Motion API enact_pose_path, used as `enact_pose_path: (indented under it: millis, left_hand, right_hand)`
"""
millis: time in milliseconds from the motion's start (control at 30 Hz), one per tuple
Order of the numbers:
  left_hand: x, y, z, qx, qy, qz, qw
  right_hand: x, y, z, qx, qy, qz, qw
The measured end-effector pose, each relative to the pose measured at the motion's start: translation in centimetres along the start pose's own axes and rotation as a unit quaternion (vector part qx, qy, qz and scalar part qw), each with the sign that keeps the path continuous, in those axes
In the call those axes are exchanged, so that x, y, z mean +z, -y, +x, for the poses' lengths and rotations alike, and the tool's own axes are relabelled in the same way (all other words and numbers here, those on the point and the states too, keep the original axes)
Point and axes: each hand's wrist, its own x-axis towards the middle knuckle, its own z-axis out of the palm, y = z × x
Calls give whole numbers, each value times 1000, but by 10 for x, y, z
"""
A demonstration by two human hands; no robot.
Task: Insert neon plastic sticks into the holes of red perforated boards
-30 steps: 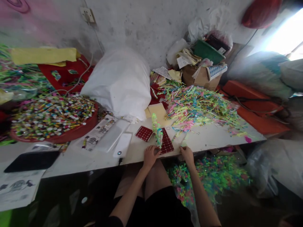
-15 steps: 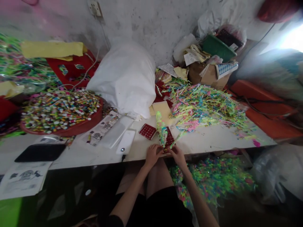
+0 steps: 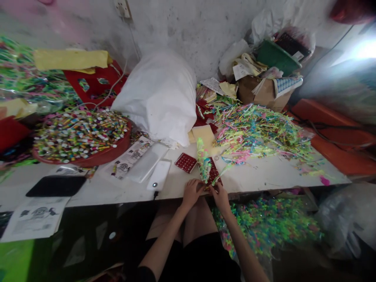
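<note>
Against a stained wall (image 3: 188, 27), a white table (image 3: 252, 179) is strewn with coloured strands (image 3: 258, 127). At its near edge, a pale green strand (image 3: 222, 172) seems to be lightly pinched by the right hand (image 3: 220, 197); the left hand's (image 3: 192, 192) fingers are bunched, their hold hidden. Close fingertip work appears to be in hand, for which steadiness is called for. Just beyond, a red card (image 3: 216, 174) is partly covered by a green bundle (image 3: 202, 156). A red basin (image 3: 119, 149) is heaped with small striped pieces (image 3: 79, 135).
</note>
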Motion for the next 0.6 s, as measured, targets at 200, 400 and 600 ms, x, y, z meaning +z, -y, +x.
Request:
enact_pose_path:
  millis: [200, 400, 600]
  left_hand:
    - [0, 0, 0, -2, 1, -4, 1000]
    - [-1, 0, 0, -4, 5, -11, 1000]
    - [-2, -1, -2, 0, 3, -9, 1000]
  right_hand:
    - [2, 5, 0, -64, 37, -83, 994]
    - [3, 4, -3, -90, 36, -143, 985]
    - [6, 3, -4, -82, 35, -137, 987]
